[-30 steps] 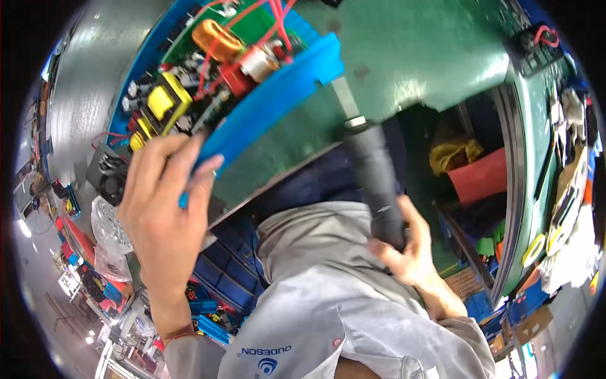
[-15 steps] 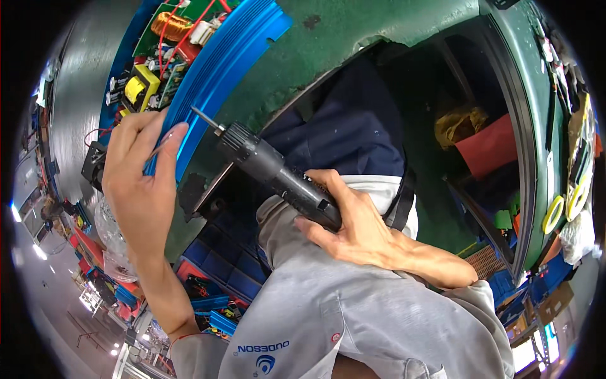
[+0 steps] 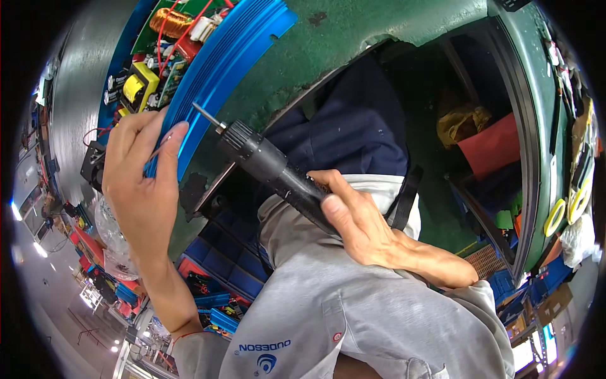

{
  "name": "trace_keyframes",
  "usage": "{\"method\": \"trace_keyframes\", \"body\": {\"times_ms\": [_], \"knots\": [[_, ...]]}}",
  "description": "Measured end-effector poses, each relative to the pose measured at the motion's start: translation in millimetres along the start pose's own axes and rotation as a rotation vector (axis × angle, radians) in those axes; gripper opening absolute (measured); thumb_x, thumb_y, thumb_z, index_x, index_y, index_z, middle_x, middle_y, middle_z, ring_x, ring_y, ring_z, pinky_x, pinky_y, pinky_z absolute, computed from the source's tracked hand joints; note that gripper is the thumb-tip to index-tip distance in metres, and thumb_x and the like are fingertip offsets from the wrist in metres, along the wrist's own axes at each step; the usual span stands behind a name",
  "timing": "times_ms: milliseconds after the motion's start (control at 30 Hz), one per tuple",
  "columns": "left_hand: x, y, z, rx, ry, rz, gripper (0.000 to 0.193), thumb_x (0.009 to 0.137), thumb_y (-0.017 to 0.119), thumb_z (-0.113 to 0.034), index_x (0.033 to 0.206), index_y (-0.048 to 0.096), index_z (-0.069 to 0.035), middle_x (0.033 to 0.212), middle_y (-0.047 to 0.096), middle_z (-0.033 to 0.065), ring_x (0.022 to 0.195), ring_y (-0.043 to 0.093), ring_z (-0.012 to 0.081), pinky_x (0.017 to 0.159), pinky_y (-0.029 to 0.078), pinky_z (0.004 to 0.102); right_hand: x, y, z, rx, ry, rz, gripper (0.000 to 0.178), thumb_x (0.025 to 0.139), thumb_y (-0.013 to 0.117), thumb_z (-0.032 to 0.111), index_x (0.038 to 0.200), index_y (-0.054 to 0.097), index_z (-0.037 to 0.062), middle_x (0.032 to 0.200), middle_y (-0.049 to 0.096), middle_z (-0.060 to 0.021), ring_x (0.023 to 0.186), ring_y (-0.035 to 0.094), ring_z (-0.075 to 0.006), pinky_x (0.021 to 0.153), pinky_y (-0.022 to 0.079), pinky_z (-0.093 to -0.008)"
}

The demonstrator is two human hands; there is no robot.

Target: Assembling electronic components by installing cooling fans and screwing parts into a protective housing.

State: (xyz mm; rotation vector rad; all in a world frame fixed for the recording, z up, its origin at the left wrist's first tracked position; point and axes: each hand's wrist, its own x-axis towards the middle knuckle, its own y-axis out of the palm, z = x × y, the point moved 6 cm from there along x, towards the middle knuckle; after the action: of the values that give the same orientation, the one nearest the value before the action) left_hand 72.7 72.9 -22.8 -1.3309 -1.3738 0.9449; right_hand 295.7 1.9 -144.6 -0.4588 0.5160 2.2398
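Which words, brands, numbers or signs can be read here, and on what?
Grey shirt: blue lettering, upside down in this view, above a swirling blue emblem; legible, but I won't copy it.
Black power driver: any markings too small to read.
Circuit-board parts: any markings too small to read.

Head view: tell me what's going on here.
A person's left hand grips the wall of a long, blue, ribbed metal casing with a green circuit board inside. The right hand holds a black cylindrical power screwdriver, its steel bit pointing toward the casing; whether they touch is unclear.
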Motion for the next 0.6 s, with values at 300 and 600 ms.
{"method": "trace_keyframes", "body": {"times_ms": [300,600], "knots": [[7,-6,1,-0.088,0.061,-0.026,0.022,0.077,0.077,-0.001,0.098,0.069,0.001,0.089,0.062,0.0100,0.079,0.062,0.0284,0.068,0.050,0.0357,-3,-5,18,0.141,0.130,0.048,0.067,0.108,0.030,0.052,0.139,0.050,-0.0042,0.082,0.063,-0.0069,0.074,0.060,-0.0131,0.070,0.049,-0.0284],[0,-27,18,-0.120,-0.038,-0.166,0.022,0.078,0.080,-0.010,0.099,0.072,-0.008,0.090,0.063,0.0043,0.077,0.063,0.0236,0.059,0.050,0.0341,-1,-34,20,-0.150,0.067,0.021,0.083,0.102,0.019,0.068,0.119,0.058,-0.0024,0.081,0.064,-0.0065,0.069,0.058,-0.0131,0.064,0.046,-0.0280]]}}
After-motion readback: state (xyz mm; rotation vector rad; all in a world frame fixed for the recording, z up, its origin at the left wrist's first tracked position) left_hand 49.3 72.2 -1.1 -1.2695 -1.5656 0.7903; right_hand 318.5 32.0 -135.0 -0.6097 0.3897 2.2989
